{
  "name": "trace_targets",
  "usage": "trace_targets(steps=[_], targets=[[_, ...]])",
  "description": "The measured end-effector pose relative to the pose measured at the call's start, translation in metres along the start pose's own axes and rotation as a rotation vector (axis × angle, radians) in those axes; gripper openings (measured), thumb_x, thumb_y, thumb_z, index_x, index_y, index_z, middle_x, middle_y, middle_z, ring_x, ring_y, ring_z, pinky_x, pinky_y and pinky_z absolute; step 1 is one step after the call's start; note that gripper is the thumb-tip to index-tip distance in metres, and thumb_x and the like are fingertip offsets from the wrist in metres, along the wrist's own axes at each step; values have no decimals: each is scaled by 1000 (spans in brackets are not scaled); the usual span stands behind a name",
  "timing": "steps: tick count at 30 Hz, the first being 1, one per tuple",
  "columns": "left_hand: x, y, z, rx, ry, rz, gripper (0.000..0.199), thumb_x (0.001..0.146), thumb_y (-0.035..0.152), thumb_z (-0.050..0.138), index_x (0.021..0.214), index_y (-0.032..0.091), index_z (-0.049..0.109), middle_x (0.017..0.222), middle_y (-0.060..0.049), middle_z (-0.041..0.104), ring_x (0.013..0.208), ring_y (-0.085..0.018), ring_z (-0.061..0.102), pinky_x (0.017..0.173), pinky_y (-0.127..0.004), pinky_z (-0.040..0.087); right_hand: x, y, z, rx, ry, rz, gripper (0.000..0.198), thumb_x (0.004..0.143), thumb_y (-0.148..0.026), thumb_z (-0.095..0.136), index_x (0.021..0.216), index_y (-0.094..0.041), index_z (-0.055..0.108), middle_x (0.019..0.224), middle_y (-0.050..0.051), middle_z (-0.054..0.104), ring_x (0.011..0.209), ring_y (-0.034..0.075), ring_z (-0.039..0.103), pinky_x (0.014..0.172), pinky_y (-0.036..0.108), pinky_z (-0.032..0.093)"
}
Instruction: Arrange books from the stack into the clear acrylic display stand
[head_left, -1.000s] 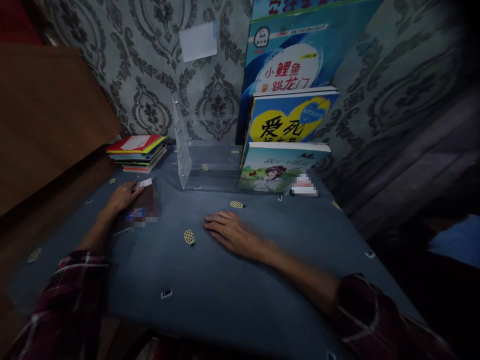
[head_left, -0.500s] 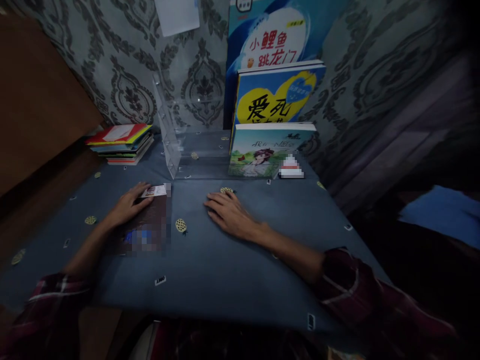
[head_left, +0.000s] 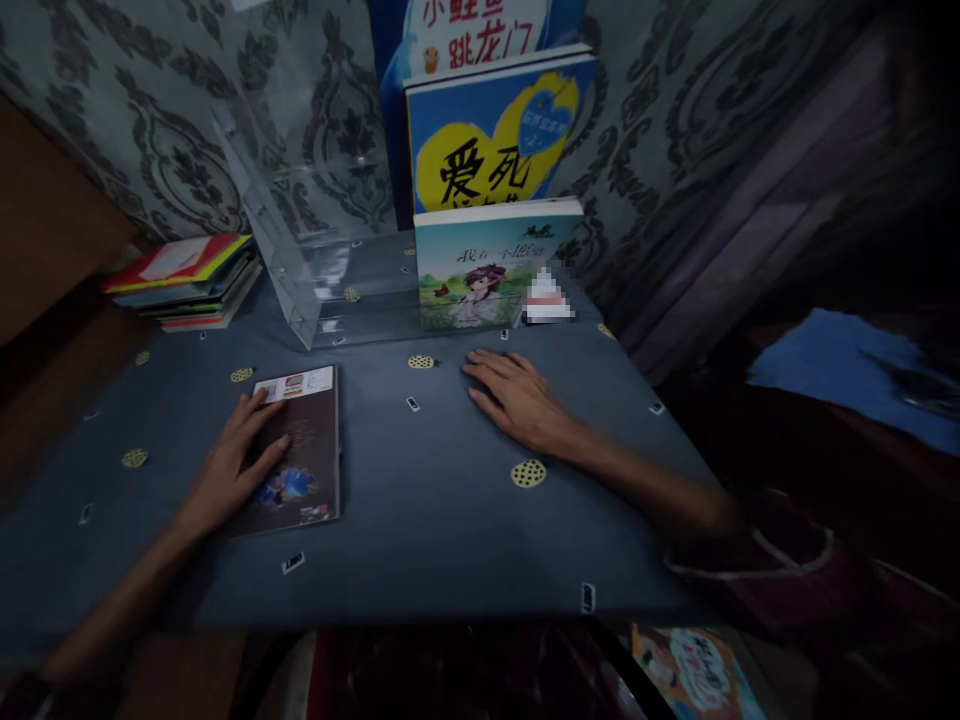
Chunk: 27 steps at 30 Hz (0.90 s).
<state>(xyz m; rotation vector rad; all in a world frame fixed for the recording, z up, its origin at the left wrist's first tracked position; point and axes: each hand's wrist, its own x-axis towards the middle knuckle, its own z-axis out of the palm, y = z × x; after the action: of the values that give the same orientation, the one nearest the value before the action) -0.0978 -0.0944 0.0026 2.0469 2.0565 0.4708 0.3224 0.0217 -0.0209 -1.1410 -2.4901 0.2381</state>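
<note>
My left hand (head_left: 234,462) lies on a dark brown book (head_left: 311,440), fingers spread across its left side. The book rests flat on the blue-grey tablecloth (head_left: 427,540) and has a white strip at its top and a blue picture low on the cover. On the bare cloth to the right, my right hand (head_left: 521,400) rests palm down with its fingers stretched out, holding nothing. Beyond it, a clear acrylic stand (head_left: 281,270) holds a green-covered book (head_left: 480,290), a blue and yellow book (head_left: 495,130) and a taller blue book (head_left: 480,30) in stepped rows.
A stack of thin books (head_left: 184,280) sits at the back left, near a brown wooden panel (head_left: 60,190). Patterned wallpaper (head_left: 330,120) covers the wall behind. Below the table's front edge at the right is another picture book (head_left: 697,670); a blue cloth (head_left: 847,375) lies beyond the right edge.
The view has shifted, so the stand sits further left and higher. My right hand has moved right over the cloth. My left hand sits lower on the brown book, showing more of its cover.
</note>
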Motion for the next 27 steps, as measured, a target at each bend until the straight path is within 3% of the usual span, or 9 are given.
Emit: trace_targets(steps=[14,23,27], targets=[[24,131,59,-224,-81,256,59,101,53,45,151,21,48,172,-13,29,161,-32,21,129,-60,25,-2,4,-1,239,131,96,43,106,-27,35,136,-17,64,130,13,72,124,29,63,111,51,47],[46,150,70,-241,-152,546,54,109,36,33,162,24,29,171,-11,33,162,-26,21,131,-54,27,-2,-1,-7,257,164,83,38,105,-27,40,126,-17,69,118,13,75,108,28,65,99,46,51],[64,148,66,-148,-222,671,50,110,32,31,160,24,33,170,-11,35,160,-25,27,130,-53,31,-2,-4,-10,191,174,107,33,102,-25,45,117,-17,74,107,12,77,98,26,67,91,40,51]])
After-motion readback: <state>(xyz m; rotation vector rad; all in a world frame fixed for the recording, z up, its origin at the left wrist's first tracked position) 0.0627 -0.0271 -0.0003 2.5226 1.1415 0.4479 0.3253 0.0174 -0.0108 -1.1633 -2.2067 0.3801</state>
